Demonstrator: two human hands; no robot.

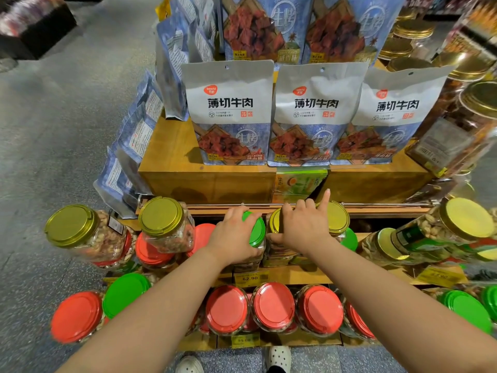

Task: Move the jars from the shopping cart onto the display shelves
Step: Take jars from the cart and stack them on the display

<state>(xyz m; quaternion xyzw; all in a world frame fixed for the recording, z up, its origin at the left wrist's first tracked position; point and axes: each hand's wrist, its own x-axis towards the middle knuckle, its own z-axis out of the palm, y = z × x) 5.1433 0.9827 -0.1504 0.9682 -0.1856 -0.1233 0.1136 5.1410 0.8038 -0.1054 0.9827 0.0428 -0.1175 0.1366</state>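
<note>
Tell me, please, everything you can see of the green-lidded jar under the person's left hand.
The green-lidded jar is a clear jar, plastic by the look, with a bright green ribbed lid and what look like nuts inside. It stands about upright on the middle wooden shelf, above a yellow price tag. The left hand grips it over the lid and shoulder, hiding much of it. A gold-lidded jar, held by the right hand, stands close on its right; contact is unclear.
</note>
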